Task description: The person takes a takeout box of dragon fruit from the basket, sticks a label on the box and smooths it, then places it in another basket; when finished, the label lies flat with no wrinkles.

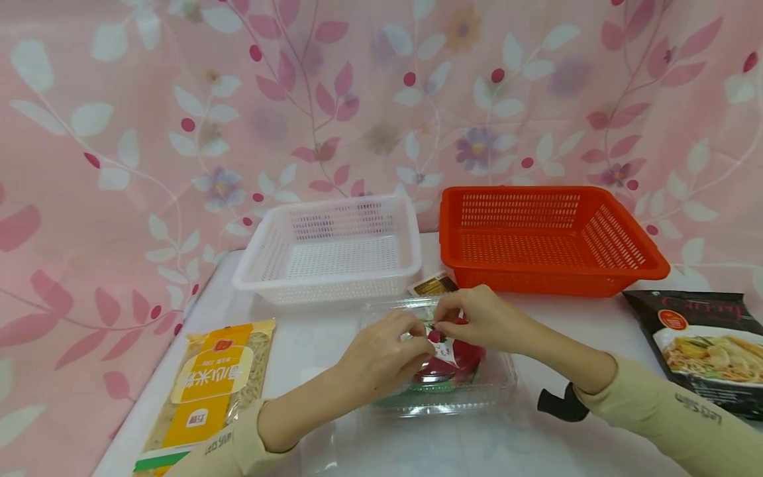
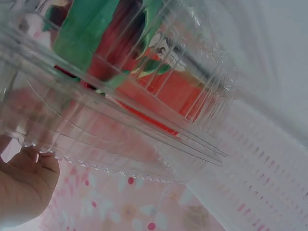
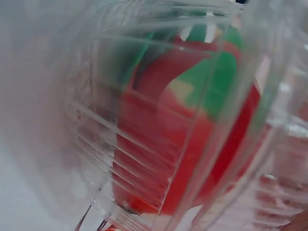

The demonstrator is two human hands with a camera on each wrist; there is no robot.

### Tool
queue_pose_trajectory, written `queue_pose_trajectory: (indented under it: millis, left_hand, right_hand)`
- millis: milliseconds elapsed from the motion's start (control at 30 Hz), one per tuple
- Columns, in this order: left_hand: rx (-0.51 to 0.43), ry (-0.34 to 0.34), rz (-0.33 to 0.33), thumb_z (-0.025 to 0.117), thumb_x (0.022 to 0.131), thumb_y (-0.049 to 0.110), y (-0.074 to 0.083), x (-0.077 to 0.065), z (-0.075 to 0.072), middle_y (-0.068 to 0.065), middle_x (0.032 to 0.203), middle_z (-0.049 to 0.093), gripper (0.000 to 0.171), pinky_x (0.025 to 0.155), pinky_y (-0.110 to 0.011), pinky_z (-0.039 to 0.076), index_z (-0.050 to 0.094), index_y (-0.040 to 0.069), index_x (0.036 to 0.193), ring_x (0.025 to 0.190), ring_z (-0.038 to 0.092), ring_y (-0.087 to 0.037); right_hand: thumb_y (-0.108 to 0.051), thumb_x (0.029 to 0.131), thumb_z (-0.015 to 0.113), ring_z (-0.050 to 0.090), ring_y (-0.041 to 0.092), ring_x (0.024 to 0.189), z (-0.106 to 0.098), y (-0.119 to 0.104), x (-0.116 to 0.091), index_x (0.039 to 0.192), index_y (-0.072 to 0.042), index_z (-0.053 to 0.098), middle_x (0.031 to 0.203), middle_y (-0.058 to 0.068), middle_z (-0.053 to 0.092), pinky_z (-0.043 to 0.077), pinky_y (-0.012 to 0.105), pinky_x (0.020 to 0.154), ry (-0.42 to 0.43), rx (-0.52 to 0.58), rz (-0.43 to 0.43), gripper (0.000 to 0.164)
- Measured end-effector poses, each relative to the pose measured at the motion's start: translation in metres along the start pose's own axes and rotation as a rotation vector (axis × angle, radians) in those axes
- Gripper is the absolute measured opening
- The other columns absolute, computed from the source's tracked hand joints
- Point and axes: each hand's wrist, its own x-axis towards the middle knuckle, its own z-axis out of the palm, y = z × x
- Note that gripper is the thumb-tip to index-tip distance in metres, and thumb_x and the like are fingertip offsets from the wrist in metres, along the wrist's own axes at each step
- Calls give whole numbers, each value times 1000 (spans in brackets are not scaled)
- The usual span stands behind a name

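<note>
A clear plastic box [image 1: 441,404] with a scalloped rim stands in the middle of the table. Inside shows a red and green package [image 1: 465,361] with a white label, its colours also filling the right wrist view. My left hand [image 1: 384,354] reaches over the box from the left, its curled fingers pinching at the rim in the left wrist view. From the right comes my right hand [image 1: 485,318], thumb and index finger bent together at the box's upper middle, close beside the left. What exactly its fingertips pinch I cannot tell.
A white basket [image 1: 340,291] and a red basket [image 1: 536,281] stand behind the box, with a small dark and gold packet [image 1: 435,285] between them. A yellow noodle bag [image 1: 208,391] lies left, a black noodle packet [image 1: 709,351] right. A floral curtain hangs behind.
</note>
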Motion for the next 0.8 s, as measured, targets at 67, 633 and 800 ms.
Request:
queue_pose_trajectory:
  millis: [67, 633, 800]
  left_hand:
    - [11, -8, -8, 75, 75, 12, 0, -1, 0, 3, 83, 56, 9, 64, -12, 45, 68, 17, 78, 83, 53, -12]
    - [75, -17, -110, 78, 72, 19, -9, -7, 5, 6, 81, 60, 11, 59, -16, 47, 69, 20, 78, 83, 54, -12]
    - [93, -39, -130, 79, 71, 20, -8, -7, 4, 7, 80, 61, 12, 61, -15, 47, 70, 19, 79, 80, 54, -10]
  right_hand:
    - [-16, 81, 70, 48, 5, 58, 1, 1, 3, 80, -11, 68, 71, -10, 62, 48, 18, 52, -5, 0, -2, 5]
    - [-8, 80, 70, 48, 5, 57, 10, 12, 23, 76, -12, 68, 66, -10, 60, 46, 18, 51, 18, -98, -35, 5]
    - [-11, 81, 70, 45, 5, 55, 12, 13, 24, 77, -10, 68, 66, -11, 59, 44, 18, 48, 31, -113, -40, 4]
